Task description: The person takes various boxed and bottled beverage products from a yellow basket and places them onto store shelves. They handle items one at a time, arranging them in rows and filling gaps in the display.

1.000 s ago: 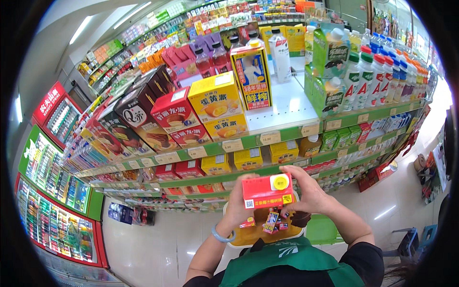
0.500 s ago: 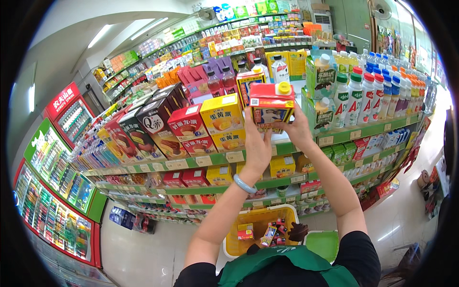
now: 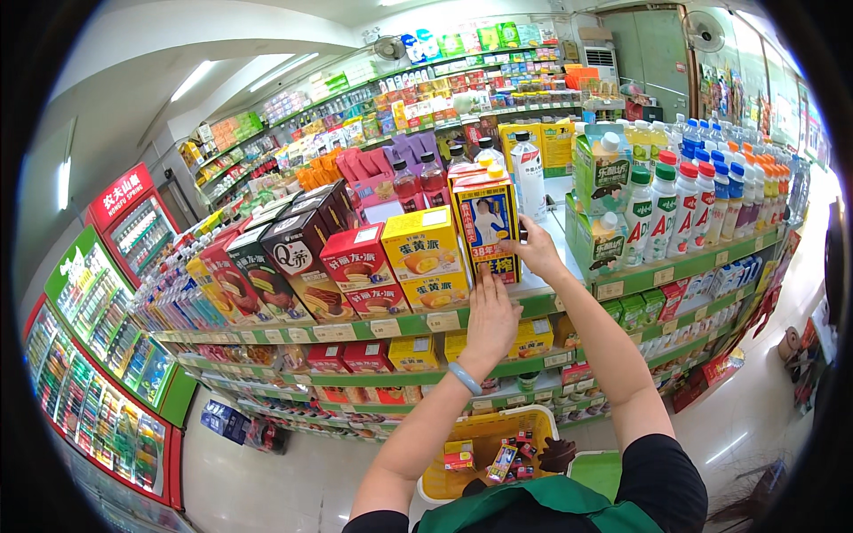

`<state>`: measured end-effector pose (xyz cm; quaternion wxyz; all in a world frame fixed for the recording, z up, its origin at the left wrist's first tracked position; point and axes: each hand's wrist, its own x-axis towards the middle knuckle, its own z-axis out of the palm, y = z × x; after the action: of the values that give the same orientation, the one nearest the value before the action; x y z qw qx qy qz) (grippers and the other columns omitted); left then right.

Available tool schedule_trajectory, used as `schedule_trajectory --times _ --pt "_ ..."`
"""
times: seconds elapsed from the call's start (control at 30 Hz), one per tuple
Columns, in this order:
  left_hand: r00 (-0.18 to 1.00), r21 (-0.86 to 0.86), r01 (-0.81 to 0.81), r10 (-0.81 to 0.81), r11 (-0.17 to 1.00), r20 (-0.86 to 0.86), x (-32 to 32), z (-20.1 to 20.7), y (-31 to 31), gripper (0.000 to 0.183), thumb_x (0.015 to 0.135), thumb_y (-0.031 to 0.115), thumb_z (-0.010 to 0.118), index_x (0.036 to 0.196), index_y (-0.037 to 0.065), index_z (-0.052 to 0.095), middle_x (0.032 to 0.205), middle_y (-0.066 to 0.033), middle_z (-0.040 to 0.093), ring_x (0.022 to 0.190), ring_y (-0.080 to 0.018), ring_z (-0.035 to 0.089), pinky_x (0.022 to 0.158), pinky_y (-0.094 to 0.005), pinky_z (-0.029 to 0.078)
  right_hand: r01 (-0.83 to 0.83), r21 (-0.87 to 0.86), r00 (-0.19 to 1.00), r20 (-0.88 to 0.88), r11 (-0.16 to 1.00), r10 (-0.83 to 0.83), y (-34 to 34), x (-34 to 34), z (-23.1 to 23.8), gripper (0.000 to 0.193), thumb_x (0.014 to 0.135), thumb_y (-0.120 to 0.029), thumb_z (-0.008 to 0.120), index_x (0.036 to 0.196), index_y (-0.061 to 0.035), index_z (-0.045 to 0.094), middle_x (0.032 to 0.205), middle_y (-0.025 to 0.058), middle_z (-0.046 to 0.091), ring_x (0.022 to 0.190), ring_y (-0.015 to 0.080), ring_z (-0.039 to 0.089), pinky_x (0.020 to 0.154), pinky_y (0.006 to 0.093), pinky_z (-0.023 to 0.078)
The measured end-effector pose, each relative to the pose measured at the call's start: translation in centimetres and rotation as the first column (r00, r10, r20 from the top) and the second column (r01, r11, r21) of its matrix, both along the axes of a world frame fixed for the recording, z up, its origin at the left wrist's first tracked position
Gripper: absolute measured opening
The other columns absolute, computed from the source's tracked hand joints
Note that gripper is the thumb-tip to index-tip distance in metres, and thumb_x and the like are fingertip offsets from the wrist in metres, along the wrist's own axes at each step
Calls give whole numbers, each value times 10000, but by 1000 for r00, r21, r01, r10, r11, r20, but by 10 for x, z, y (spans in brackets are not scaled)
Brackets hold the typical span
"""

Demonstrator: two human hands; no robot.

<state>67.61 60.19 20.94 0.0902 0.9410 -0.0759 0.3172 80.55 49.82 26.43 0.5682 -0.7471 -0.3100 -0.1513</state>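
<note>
A tall drink carton (image 3: pixel 488 222), yellow, red and dark with a blue picture panel, stands upright on the top shelf beside stacked yellow pie boxes (image 3: pixel 425 253). My left hand (image 3: pixel 491 322) lies against its lower front with the fingers stretched out. At the carton's right side, my right hand (image 3: pixel 540 253) grips the edge; its fingertips are partly hidden. Behind the carton rise dark-capped bottles, including a white bottle (image 3: pixel 527 178) with a black cap. More of the same kind of carton cannot be made out clearly behind it.
Green-white cartons (image 3: pixel 597 209) and rows of white bottles (image 3: pixel 662 213) stand to the right. Red pie boxes (image 3: pixel 360 262) are at the left. Below the shelf edge (image 3: pixel 435 322) sits a yellow basket (image 3: pixel 542 422) with small packs, beside a green stool-like surface (image 3: pixel 597 471).
The carton, tilted in both hands before, now stands upright on the shelf with its front showing. My left hand has dropped to its lower front; my right hand has stayed at its right side.
</note>
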Motion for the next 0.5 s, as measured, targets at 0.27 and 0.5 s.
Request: schedule_trajectory --times 0.27,0.5 --pt "998 52 -54 56 997 -33 1 0 -3 739 824 241 670 1306 -184 305 1413 -384 215 1266 -472 345 1069 -492 285 61 -58 998 -5 996 -62 13 -14 -18 790 740 -127 753 1375 43 315 1105 255 605 1022 363 611 849 382 495" --pt "997 -4 -72 72 997 -28 5 -2 -3 763 797 217 690 1300 -194 289 1410 -402 206 1263 -474 354 1061 -482 293 108 -69 993 54 992 -104 20 -15 -25 832 750 -183 752 1385 85 286 1196 272 559 1064 375 584 875 387 483"
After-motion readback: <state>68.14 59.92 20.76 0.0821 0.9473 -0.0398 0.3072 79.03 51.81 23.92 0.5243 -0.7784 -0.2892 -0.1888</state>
